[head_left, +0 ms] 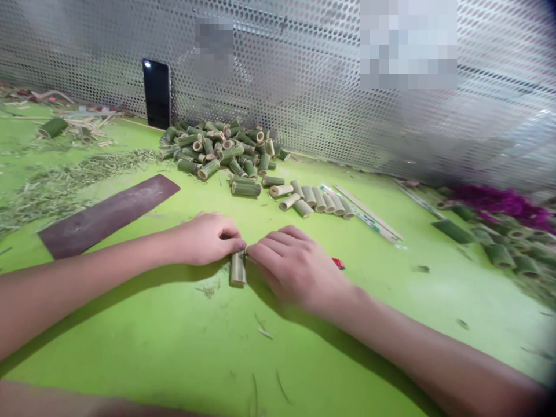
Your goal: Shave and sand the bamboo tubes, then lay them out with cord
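Observation:
A short bamboo piece (238, 271), pale with some green streaks, lies on the green tabletop in front of me. My left hand (212, 237) pinches its far end between thumb and fingers. My right hand (299, 263) is closed just to the right of it, fingertips by its upper edge. A red handle end (337, 263) sticks out behind my right hand; it looks like a knife, but the hand hides most of it. Fine shavings (209, 289) lie left of the bamboo piece.
A heap of green bamboo pieces (221, 147) sits by the perforated metal panel (295, 87), near an upright phone (157, 95). Pale pieces (319, 198) lie beside thin sticks (369, 211). Sandpaper (110, 217) and shavings (82, 176) are left; bamboo and purple material (499, 202) are right.

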`<state>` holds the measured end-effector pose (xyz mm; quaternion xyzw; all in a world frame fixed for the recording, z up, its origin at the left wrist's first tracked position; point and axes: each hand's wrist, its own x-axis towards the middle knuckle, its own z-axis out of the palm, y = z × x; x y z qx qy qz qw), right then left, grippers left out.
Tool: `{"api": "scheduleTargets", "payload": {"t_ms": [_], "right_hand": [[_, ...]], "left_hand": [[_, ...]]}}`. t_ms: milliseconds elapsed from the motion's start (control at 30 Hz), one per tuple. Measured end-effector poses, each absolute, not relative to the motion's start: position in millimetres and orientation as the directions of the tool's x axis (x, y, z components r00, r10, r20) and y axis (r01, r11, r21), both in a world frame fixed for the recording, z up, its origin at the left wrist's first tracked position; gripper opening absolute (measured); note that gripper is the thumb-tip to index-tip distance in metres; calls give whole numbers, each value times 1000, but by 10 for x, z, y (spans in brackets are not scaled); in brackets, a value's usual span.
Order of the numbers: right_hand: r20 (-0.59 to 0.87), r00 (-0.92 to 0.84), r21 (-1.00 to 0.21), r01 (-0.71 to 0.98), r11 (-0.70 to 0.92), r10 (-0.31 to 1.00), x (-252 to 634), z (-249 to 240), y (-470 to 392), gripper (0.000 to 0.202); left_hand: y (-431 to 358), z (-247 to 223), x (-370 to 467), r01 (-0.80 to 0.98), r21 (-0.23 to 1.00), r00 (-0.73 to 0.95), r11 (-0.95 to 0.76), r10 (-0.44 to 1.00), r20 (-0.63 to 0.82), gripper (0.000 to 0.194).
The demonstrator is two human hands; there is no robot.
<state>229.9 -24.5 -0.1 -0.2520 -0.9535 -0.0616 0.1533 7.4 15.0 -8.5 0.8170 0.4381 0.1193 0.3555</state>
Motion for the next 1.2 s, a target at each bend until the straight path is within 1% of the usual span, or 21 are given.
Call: {"api": "scheduleTargets", "payload": {"t_ms": [67,200,300,400,567,767,900,1100,1200], "right_hand": [[309,-831,29,494,869,462,2292,-4,-257,23],[326,-858,8,423,906,397,2320,20,-330,25],[342,-837,28,462,886,426,2334,41,-323,25],[312,-828,34,499,866,466,2314,32,-280,24],[361,-823,39,483,875,438,2278,-10,-272,22],[394,-806,6,483,876,442,2275,-2,-301,26],[387,-798,-19,494,869,462,2281,8,-292,27],[387,-798,-57,478,876,461,2296,10,-293,32],[359,-792,-99,494,864,493,2301,11,-297,28]], "left_hand": [[146,-83,71,624,691,590,-364,800,-111,39],[144,-86,70,620,695,594,-363,796,-114,37],[145,-86,70,629,680,603,-377,789,-120,42],[136,-83,70,629,667,604,-399,791,-96,44],[103,-89,66,607,667,614,-433,788,-48,40],[67,-124,94,591,684,568,-428,823,24,42],[48,-124,108,608,687,532,-399,846,21,43],[39,-118,105,599,688,535,-409,844,36,42],[35,-110,111,612,679,525,-405,850,34,39]]}}
